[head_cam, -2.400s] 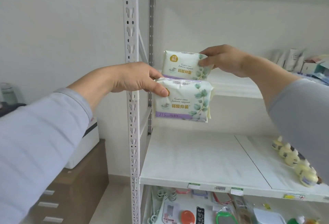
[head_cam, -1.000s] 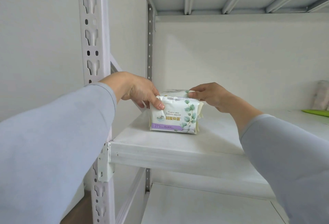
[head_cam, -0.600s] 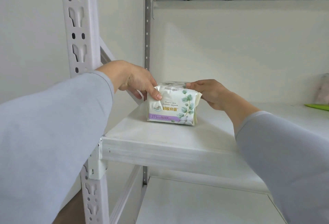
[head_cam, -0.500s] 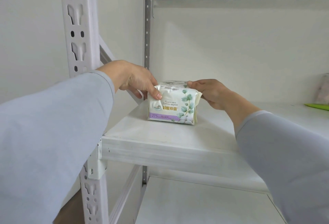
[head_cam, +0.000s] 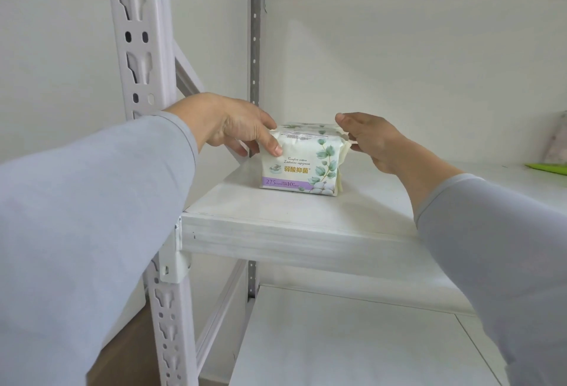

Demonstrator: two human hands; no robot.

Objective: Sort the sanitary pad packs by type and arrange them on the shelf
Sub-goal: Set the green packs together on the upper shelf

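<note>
Two white sanitary pad packs with green leaf print and a purple strip stand upright, one behind the other, on the upper white shelf board (head_cam: 276, 226) near its left end. The front pack (head_cam: 302, 164) faces me; only the top edge of the rear pack (head_cam: 306, 125) shows. My left hand (head_cam: 236, 123) grips the front pack's upper left corner, thumb on its face. My right hand (head_cam: 368, 137) rests against the packs' right side, fingers touching the top right edge.
A perforated white upright post (head_cam: 144, 78) stands at the left front of the rack. A lower shelf board (head_cam: 352, 339) lies below. At the far right of the upper shelf sit a green flat item (head_cam: 549, 168) and a pale pack (head_cam: 558, 140).
Both packs went from mid-air in front of the rack onto the upper shelf. In the last half second my hands stay at the packs; the right hand's fingers have loosened slightly.
</note>
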